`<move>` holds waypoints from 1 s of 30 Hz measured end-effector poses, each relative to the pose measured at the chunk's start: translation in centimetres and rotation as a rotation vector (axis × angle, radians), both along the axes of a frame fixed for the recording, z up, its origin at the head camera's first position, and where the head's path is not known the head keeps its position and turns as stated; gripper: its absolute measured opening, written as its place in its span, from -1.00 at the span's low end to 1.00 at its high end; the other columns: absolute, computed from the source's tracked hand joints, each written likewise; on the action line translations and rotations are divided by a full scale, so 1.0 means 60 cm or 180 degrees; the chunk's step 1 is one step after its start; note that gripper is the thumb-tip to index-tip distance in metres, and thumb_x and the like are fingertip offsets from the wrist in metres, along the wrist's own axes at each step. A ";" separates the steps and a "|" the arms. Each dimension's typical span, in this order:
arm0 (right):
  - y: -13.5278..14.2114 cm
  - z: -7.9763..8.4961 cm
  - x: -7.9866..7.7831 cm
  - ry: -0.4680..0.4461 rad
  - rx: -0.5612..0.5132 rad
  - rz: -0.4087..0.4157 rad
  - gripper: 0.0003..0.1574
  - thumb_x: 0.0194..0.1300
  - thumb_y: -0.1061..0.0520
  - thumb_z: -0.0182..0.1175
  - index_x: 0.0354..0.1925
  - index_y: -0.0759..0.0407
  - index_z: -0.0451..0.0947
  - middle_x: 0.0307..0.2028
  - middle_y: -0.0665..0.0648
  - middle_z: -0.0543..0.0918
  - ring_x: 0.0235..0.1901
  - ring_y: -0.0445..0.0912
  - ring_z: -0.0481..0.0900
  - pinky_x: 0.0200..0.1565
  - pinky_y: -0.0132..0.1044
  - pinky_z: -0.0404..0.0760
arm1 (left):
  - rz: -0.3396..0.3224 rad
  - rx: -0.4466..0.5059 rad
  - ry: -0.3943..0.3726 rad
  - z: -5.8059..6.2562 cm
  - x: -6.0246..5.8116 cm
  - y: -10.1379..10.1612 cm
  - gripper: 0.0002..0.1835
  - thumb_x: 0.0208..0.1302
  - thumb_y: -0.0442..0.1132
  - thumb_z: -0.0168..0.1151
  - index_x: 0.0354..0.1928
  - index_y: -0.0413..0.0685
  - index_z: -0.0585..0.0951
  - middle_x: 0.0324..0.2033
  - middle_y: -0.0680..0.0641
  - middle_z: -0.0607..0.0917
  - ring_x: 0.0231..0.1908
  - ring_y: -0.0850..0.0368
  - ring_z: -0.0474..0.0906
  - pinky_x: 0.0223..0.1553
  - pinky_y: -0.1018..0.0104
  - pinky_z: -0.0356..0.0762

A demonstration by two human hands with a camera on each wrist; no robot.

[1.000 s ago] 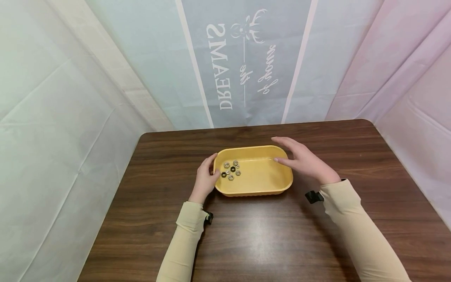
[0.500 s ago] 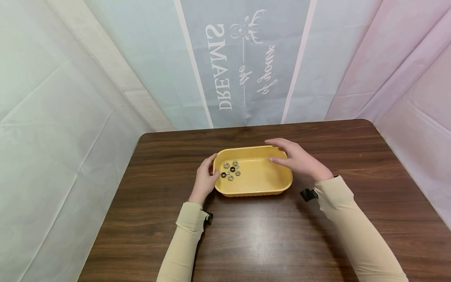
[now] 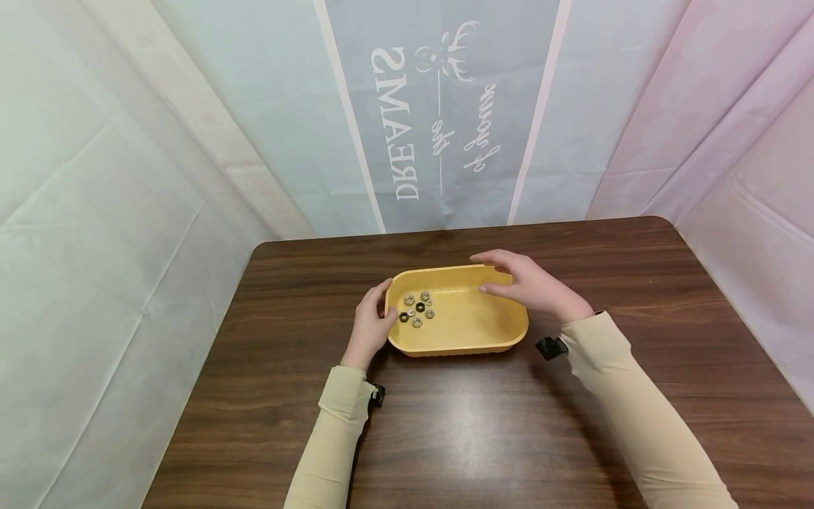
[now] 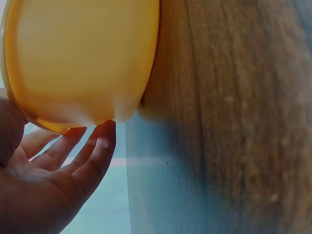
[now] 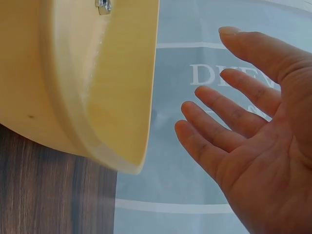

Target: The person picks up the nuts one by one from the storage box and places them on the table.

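Observation:
A yellow oblong tray stands on the table. Several hex nuts, silver ones and black ones, lie at its left end. My left hand grips that end, its thumb over the rim. In the left wrist view, the left fingertips meet the outside of the tray wall, which hides the nuts. Over the tray's right end hovers my right hand, fingers spread and nothing in them. The right wrist view has that hand's palm apart from the tray rim, with one silver nut at the top.
Dark wood-grain tabletop surrounds the tray. Behind the table's back edge hangs a pale cloth with mirrored lettering, and light cloth walls stand to the left and right. Black straps show at the wrists.
My right hand has drifted left, farther over the tray's right end. The left hand keeps its grip, and the tray and nuts stay where they were.

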State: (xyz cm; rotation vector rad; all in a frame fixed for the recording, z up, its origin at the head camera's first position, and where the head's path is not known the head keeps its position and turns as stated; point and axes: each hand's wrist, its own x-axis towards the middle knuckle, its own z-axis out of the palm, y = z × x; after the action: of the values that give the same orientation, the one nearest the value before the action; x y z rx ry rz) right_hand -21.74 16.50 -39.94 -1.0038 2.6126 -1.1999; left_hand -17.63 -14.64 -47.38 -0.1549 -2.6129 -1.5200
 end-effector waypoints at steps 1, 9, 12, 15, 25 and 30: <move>-0.001 0.000 -0.001 0.0012 0.0006 0.0007 -0.34 0.23 0.13 0.30 0.26 0.24 0.39 0.22 0.17 0.45 0.22 0.07 0.35 0.21 0.02 0.30 | -0.0001 0.0000 -0.0003 0.000 0.000 0.000 -0.37 0.18 -0.53 0.14 0.33 -0.12 0.39 0.10 -0.11 0.51 0.01 0.06 0.49 -0.14 0.21 0.52; -0.010 0.004 -0.005 -0.0071 -0.0006 0.0080 -0.31 0.21 0.14 0.31 0.28 0.26 0.37 0.24 0.16 0.43 0.25 0.05 0.31 0.23 -0.02 0.28 | 0.0002 -0.0027 0.0010 -0.003 0.000 0.001 -0.37 0.18 -0.52 0.14 0.33 -0.09 0.39 0.12 -0.10 0.50 0.02 0.06 0.48 -0.14 0.21 0.52; -0.015 0.005 -0.008 -0.0081 -0.0035 0.0122 -0.31 0.21 0.16 0.31 0.28 0.26 0.37 0.24 0.15 0.44 0.26 0.03 0.30 0.25 -0.05 0.27 | -0.0009 -0.0007 0.0050 -0.003 -0.001 0.001 -0.37 0.18 -0.53 0.13 0.33 -0.10 0.39 0.12 -0.12 0.50 0.02 0.05 0.49 -0.16 0.21 0.52; -0.021 0.005 -0.011 -0.0082 -0.0042 0.0166 -0.31 0.21 0.16 0.31 0.27 0.26 0.37 0.23 0.14 0.44 0.26 0.02 0.30 0.25 -0.06 0.27 | -0.0016 0.0016 0.0074 -0.003 -0.002 0.001 -0.38 0.18 -0.53 0.13 0.33 -0.11 0.40 0.11 -0.12 0.51 0.02 0.05 0.50 -0.16 0.22 0.53; -0.042 0.015 -0.014 -0.0107 -0.0045 0.0280 -0.32 0.19 0.21 0.32 0.27 0.25 0.38 0.23 0.15 0.45 0.23 0.07 0.36 0.23 -0.02 0.30 | -0.0098 -0.0076 0.0085 -0.001 -0.005 -0.004 -0.39 0.19 -0.51 0.13 0.33 -0.15 0.39 0.10 -0.11 0.51 0.01 0.06 0.49 -0.15 0.23 0.53; -0.052 0.009 -0.020 -0.0094 0.0000 0.0325 -0.33 0.18 0.21 0.33 0.25 0.23 0.40 0.20 0.12 0.48 0.20 0.04 0.38 0.21 -0.05 0.32 | -0.0105 -0.0101 0.0085 -0.002 -0.005 -0.003 -0.38 0.19 -0.52 0.13 0.33 -0.16 0.38 0.09 -0.13 0.51 0.01 0.06 0.49 -0.14 0.23 0.53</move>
State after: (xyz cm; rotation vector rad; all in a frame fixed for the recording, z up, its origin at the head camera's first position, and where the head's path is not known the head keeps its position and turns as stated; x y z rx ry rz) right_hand -22.96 13.38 -39.42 -1.0962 2.5058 -1.1820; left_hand -17.93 -14.83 -47.48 -0.2204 -2.6274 -1.4767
